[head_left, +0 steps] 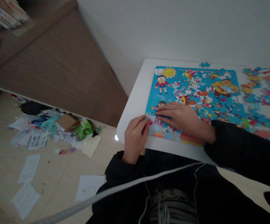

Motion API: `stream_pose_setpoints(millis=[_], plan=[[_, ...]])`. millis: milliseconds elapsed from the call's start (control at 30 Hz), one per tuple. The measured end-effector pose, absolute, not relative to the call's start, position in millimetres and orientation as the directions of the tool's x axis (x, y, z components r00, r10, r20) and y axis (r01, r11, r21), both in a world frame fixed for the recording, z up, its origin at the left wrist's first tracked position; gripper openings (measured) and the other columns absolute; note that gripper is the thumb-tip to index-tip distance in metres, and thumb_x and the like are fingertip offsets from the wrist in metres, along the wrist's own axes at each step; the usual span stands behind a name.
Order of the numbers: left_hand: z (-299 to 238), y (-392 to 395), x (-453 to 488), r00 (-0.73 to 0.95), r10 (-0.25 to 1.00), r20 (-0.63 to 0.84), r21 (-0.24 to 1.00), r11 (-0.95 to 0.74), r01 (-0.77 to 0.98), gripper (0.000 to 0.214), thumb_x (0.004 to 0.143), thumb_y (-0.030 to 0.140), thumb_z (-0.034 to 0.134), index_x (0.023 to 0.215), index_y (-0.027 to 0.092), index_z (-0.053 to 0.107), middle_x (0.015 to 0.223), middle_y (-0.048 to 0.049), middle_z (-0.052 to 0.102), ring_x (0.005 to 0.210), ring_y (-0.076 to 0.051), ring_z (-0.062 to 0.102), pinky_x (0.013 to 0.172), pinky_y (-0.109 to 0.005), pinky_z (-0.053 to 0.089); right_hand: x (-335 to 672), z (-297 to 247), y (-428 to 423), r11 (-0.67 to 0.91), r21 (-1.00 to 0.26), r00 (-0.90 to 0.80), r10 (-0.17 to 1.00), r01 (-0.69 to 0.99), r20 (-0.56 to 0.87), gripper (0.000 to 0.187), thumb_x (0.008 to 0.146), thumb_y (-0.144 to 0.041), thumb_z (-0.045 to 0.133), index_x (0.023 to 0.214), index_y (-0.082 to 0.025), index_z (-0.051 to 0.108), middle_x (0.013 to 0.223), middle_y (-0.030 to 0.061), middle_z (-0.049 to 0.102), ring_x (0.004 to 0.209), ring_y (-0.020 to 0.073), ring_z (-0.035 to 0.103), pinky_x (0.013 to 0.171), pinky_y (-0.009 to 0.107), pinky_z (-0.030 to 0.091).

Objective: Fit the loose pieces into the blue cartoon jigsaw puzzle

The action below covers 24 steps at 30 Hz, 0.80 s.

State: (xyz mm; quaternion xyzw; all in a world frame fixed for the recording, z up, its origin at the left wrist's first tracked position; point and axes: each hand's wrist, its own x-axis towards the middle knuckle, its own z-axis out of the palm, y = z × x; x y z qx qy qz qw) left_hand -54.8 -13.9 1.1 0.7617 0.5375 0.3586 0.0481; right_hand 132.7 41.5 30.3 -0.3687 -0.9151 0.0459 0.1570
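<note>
A colourful cartoon jigsaw puzzle point(195, 93) lies on a white table point(135, 102), nearly filled in. My left hand point(135, 137) rests at the puzzle's near left edge, its fingers curled and pressed against the frame. My right hand point(181, 116) lies flat on the lower left part of the picture, fingers stretched out and pressing on the pieces there. A heap of loose puzzle pieces point(265, 93) covers the table to the right of the puzzle. One blue piece point(205, 64) sits alone past the far edge.
The table stands against a white wall point(183, 28). On the floor to the left lie scattered papers point(29, 168) and a pile of rubbish point(62, 127) beside a brown wooden cabinet point(55, 62). A white cable point(125, 186) crosses my dark clothing.
</note>
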Motion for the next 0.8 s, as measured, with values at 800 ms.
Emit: stream_pose_setpoints(millis=[800], plan=[[5.4,-28.5,-73.9,0.281,0.833,0.477,0.425,-0.498,0.756,0.025,0.082,0.025,0.06,0.106,0.018,0.06,0.108,-0.007,0.064,0.099,-0.018,0.059,0.087,-0.036,0.051,129.6,34.7,37.9,0.843,-0.165,-0.808,0.538,0.512,0.241,0.027,0.09,-0.025,0.042,0.092,-0.018,0.068,0.097,0.0027,0.069,0.093,0.0186,0.054,0.077,0.031,0.044]])
